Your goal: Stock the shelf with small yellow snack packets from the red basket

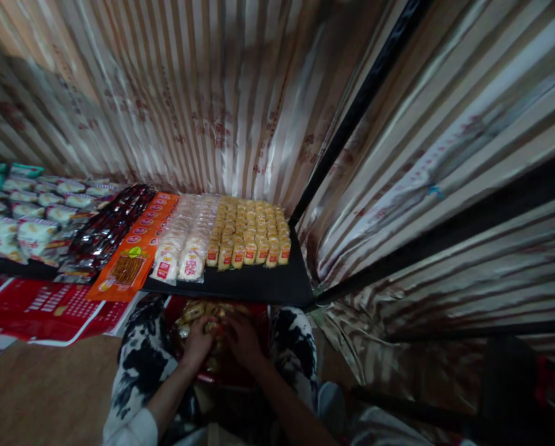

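Observation:
Between my knees sits a red box (264,322) filled with small gold-wrapped snack packets (194,311). Both hands are down inside it, fingers curled inward close to each other. My left hand (199,339) closes from the left and my right hand (243,339) from the right on a small gold packet (219,329) with a reddish patch. Dim light and the fingers blur its outline. On the black shelf (254,286) just beyond, matching gold snack packets (249,238) stand in tight rows with red labels facing me.
Left of the gold rows lie white round packets (178,248), an orange snack pouch (133,251), dark shiny packets (108,226) and white packs (36,229). A red printed banner (49,310) hangs below. Black poles (352,118) and striped sheeting (212,93) enclose the back and right.

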Motion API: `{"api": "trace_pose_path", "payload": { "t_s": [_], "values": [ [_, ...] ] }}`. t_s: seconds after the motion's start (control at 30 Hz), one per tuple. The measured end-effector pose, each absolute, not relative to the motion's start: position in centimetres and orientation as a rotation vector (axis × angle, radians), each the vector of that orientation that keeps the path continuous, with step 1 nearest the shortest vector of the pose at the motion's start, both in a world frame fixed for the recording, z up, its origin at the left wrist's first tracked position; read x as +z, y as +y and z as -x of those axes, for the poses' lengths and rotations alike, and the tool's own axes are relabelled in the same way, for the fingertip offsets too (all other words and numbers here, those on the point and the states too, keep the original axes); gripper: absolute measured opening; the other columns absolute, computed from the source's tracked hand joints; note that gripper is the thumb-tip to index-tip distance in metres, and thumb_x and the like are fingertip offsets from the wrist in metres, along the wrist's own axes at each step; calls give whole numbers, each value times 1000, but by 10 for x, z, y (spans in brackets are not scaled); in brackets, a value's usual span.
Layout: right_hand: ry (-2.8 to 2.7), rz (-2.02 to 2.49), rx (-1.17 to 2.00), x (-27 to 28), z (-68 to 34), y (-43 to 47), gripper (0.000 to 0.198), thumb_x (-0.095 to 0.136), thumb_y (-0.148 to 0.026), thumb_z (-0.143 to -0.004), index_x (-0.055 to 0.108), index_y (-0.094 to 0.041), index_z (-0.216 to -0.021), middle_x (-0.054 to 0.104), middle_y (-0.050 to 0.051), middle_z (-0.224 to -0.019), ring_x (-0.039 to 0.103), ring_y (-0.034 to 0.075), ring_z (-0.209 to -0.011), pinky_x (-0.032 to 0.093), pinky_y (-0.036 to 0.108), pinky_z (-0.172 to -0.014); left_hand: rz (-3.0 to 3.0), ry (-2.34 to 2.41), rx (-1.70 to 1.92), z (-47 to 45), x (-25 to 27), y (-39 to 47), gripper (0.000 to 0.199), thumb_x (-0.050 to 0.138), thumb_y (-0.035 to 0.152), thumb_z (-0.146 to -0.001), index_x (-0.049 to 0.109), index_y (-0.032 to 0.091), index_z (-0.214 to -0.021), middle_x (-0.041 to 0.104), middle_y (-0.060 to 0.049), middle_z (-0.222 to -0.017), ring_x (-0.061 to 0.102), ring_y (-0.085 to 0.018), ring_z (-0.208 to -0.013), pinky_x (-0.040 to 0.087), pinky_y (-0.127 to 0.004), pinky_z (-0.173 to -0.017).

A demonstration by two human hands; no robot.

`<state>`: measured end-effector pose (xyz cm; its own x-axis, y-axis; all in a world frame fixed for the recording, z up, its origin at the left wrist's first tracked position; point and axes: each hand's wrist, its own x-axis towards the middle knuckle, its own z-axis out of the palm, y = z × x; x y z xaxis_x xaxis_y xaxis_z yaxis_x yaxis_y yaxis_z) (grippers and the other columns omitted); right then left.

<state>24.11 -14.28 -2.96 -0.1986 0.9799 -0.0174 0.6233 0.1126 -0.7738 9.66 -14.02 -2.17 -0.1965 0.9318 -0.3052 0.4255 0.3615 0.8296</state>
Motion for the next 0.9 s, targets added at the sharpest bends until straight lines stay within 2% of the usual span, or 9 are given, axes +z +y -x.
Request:
{"api": "trace_pose_path", "payload": {
  "t_s": [0.2,0.4,0.47,0.6,0.77,0.83,0.9],
  "values": [
    [-1802,1407,1089,-4,-269,-138,32,54,-29,-81,63,-21,-110,66,9,-111,59,23,-103,44,40,-93,-1397,1499,741,-113,27,-125,36,54,12,-65,63,19,-99,65,-4,-105,58,-18,-103,42,-32,-95],
    [-1585,1351,1026,29,-296,-121,28,56,-34,-80,66,-21,-103,68,6,-96,62,20,-89,49,33,-81,-1396,1331,767,-137,60,-93,51,58,25,-69,49,13,-118,63,-5,-94,61,-15,-81,49,-28,-77],
    [-1497,1323,990,42,-305,-110,27,56,-33,-80,65,-21,-102,68,6,-97,62,19,-89,50,31,-79,-1407,1263,806,-148,71,-76,51,59,26,-68,50,11,-116,62,-8,-97,60,-15,-79,50,-28,-73],
    [-1350,1344,836,66,-324,-81,26,59,-32,-78,65,-21,-101,68,5,-97,62,19,-89,50,29,-77,-1577,1198,847,-174,99,-36,38,59,27,-70,59,13,-105,63,-7,-96,59,-15,-79,49,-28,-74],
    [-1231,1352,629,84,-348,-28,29,60,-36,-76,64,-20,-101,68,6,-96,62,19,-88,50,30,-78,-1787,1208,807,-215,136,24,37,58,15,-71,60,16,-108,65,-6,-101,60,-14,-80,49,-27,-76],
    [-1201,1353,571,89,-358,-2,32,57,-37,-77,63,-20,-104,67,6,-99,62,19,-88,50,31,-79,-1849,1220,838,-233,148,51,35,57,12,-72,61,18,-106,65,-4,-106,61,-14,-86,49,-26,-80],
    [-1172,1383,479,95,-368,23,33,55,-38,-79,62,-20,-106,67,6,-101,62,20,-91,49,33,-82,-1887,1226,866,-252,156,78,33,57,12,-73,62,19,-104,67,-4,-103,62,-14,-85,49,-27,-81]
  ]
}}
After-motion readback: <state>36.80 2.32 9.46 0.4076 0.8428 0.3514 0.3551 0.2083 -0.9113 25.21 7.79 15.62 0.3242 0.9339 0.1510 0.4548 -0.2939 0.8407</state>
